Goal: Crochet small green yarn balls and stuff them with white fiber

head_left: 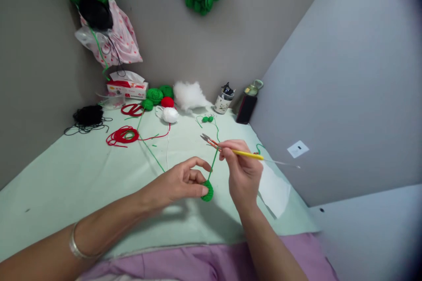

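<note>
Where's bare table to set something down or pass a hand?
Roomiest: left part of the table, between black yarn, red coil and left forearm, save a dark speck. Narrower: between green piece and purple cloth. Crowded: along the back, tissue box to cup. Between left hand and right hand, a green strand runs.

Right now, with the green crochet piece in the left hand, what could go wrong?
The scissors show beside the taut green strand at the right hand; they might nick it. The yellow hook points outward from that hand and could snag. The left hand pinches the green crochet piece, which might slip if tugged.
</note>
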Motion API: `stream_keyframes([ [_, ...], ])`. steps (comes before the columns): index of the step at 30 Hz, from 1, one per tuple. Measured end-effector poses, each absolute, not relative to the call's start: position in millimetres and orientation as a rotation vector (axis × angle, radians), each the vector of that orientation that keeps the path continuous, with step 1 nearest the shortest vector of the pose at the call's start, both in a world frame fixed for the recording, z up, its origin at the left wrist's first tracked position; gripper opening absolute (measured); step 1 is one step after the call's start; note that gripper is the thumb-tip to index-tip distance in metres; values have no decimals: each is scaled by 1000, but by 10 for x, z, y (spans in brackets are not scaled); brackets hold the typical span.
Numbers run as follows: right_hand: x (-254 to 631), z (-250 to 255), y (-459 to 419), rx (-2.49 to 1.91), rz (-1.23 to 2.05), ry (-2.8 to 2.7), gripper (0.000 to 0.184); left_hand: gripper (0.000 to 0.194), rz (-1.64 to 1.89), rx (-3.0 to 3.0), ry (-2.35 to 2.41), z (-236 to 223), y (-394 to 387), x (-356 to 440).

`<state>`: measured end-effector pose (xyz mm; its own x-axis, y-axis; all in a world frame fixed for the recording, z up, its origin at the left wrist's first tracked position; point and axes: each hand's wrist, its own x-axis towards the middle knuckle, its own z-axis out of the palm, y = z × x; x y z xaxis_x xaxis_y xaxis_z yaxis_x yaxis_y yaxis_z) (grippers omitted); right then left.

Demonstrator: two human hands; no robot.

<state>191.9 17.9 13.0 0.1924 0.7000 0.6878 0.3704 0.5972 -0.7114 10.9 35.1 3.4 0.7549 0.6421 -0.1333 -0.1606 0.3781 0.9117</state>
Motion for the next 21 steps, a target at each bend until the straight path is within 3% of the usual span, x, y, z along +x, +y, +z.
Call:
stream_keyframes([
  [3,1952,137,472,-993,299,-1377,10,27,422,1184,522,50,536,82],
  [7,1946,68,809,-1048,465,-1290,19,24,400,1157,542,13,723,99],
  [13,2160,-18,1037,-1121,709,-1259,37,26,827,994,699,-265,978,57],
  [21,2206,-256,951,-1325,838,-1679,19,30,1117,858,832,-440,1107,-171],
])
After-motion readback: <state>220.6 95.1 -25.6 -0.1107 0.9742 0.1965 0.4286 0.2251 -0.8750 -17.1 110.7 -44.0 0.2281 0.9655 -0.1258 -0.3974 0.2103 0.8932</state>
